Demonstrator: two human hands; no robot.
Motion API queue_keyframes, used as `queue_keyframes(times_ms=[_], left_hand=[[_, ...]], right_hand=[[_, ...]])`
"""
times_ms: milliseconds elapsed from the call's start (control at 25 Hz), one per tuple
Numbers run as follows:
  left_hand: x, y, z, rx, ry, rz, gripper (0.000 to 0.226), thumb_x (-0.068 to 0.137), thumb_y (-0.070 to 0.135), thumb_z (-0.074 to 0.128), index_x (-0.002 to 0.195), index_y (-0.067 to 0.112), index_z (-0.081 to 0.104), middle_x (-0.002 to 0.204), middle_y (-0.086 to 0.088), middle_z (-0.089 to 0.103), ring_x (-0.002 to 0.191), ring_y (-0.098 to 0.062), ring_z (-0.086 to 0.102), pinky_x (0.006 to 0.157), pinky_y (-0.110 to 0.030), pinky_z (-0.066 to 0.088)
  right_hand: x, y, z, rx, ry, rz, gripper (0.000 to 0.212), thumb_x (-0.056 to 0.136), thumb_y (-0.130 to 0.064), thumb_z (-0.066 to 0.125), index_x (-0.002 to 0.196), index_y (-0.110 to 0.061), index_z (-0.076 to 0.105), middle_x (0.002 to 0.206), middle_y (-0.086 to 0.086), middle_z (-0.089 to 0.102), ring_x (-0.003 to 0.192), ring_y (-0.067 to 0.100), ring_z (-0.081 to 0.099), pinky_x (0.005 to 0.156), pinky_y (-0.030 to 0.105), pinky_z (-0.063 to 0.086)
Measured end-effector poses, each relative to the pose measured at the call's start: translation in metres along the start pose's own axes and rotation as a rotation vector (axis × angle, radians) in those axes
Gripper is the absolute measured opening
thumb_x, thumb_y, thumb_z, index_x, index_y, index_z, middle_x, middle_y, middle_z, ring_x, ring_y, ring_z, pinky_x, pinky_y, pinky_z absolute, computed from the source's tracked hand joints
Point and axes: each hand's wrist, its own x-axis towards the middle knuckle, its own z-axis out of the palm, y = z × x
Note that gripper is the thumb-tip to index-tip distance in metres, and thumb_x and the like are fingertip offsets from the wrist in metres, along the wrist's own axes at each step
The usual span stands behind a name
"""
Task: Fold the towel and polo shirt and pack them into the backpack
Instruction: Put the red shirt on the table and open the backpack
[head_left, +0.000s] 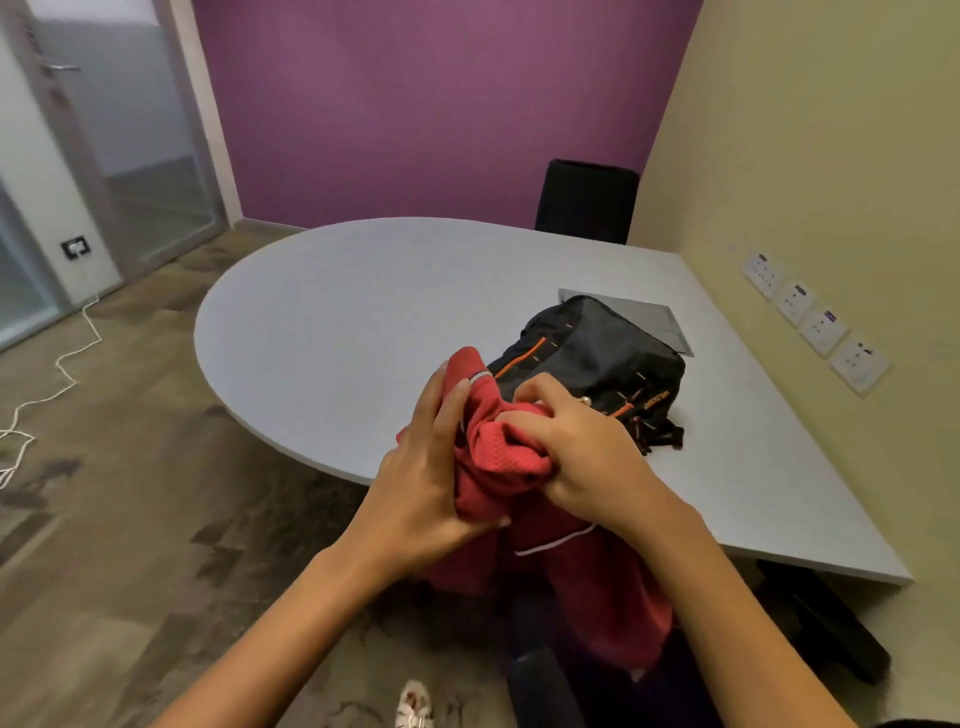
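A red polo shirt (511, 457) with white trim is bunched up in the air at the table's near edge, its lower part hanging down past the edge. My left hand (426, 473) grips the bunch from the left, thumb under it. My right hand (576, 447) grips it from the right with curled fingers. Just behind the hands a black and grey backpack (597, 353) with orange trim lies on the white table (337, 322). No towel is in view.
A grey flat panel (660, 317) lies on the table behind the backpack. A black chair (587, 200) stands at the far side. Wall sockets (815, 322) line the right wall. A white cable (47, 395) trails over the floor at left. A glass door is far left.
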Motion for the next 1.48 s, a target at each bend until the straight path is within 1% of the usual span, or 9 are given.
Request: queue_keyframes(times_ms=[200,360,520,760,880,1080,1200,1360,1480], left_hand=[[0.087,-0.067,-0.021,0.01,0.049,-0.144,0.086,0.075,0.032,0.072,0.14,0.05,0.019,0.132,0.012,0.054,0.106,-0.016,0.06,0.081,-0.039,0.051],[0.162,-0.117,-0.034,0.041,0.181,-0.13,0.062,0.075,0.029,0.064,0.129,0.044,0.039,0.114,0.011,0.066,0.096,-0.021,0.064,0.077,-0.036,0.052],[0.21,-0.169,-0.048,0.023,0.319,-0.164,0.057,0.078,0.015,0.065,0.124,0.042,0.045,0.103,0.017,0.063,0.089,-0.02,0.064,0.076,-0.035,0.053],[0.262,-0.237,-0.055,-0.163,0.438,-0.31,0.052,0.08,0.014,0.068,0.117,0.044,0.047,0.1,0.024,0.061,0.088,-0.012,0.063,0.081,-0.031,0.052],[0.279,-0.284,-0.043,-0.195,0.393,-0.349,0.054,0.079,0.013,0.069,0.119,0.041,0.045,0.101,0.021,0.062,0.088,-0.014,0.063,0.08,-0.035,0.052],[0.278,-0.382,-0.01,-0.212,0.169,-0.367,0.058,0.08,0.024,0.063,0.122,0.056,0.04,0.117,0.013,0.06,0.099,-0.013,0.059,0.083,-0.033,0.05],[0.25,-0.463,0.017,0.131,-0.233,-0.324,0.07,0.078,0.053,0.055,0.141,0.036,0.029,0.136,0.0,0.048,0.116,-0.025,0.052,0.084,-0.045,0.051],[0.229,-0.526,0.039,0.528,-0.973,-0.411,0.092,0.078,0.053,0.057,0.15,0.037,0.0,0.157,-0.005,-0.022,0.145,-0.038,-0.004,0.105,-0.058,0.03],[0.25,-0.529,0.03,0.312,-0.942,-0.466,0.086,0.068,0.038,0.048,0.148,0.042,0.017,0.158,0.005,-0.017,0.145,-0.027,-0.009,0.107,-0.054,0.023]], right_hand=[[0.1,0.045,0.036,0.062,0.094,0.001,0.056,0.074,-0.024,0.063,0.123,-0.04,0.041,0.121,-0.005,0.047,0.091,0.028,0.06,0.061,0.043,0.053],[0.167,0.084,0.06,0.539,0.237,0.144,0.069,0.072,-0.018,0.076,0.13,-0.029,0.04,0.127,-0.005,0.05,0.114,0.013,0.054,0.093,0.037,0.048],[0.215,0.12,0.098,0.748,0.112,0.304,0.102,0.066,-0.046,0.084,0.146,-0.036,0.023,0.147,-0.013,0.035,0.135,0.004,0.035,0.111,0.032,0.034],[0.286,0.13,0.149,0.896,0.164,0.405,0.075,0.076,-0.032,0.079,0.134,-0.047,0.034,0.125,-0.033,0.05,0.117,-0.006,0.05,0.096,0.025,0.045],[0.323,0.136,0.186,0.844,0.308,0.524,0.064,0.078,-0.023,0.072,0.13,-0.044,0.04,0.116,-0.018,0.055,0.11,0.006,0.053,0.087,0.031,0.049],[0.342,0.144,0.27,0.62,0.266,0.769,0.065,0.085,-0.015,0.054,0.141,-0.036,0.03,0.129,-0.001,0.038,0.11,0.025,0.051,0.091,0.037,0.047],[0.342,0.153,0.313,0.26,-0.011,0.868,0.067,0.084,-0.004,0.046,0.144,-0.031,0.03,0.146,0.008,0.028,0.119,0.038,0.046,0.093,0.043,0.046],[0.314,0.154,0.359,0.231,-0.418,0.783,0.076,0.09,-0.013,0.044,0.145,-0.051,0.007,0.159,0.007,-0.006,0.138,0.042,0.019,0.108,0.047,0.033],[0.303,0.156,0.374,0.251,-0.48,0.777,0.087,0.088,-0.022,0.05,0.129,-0.06,-0.017,0.158,0.004,-0.019,0.142,0.041,0.01,0.113,0.049,0.025]])
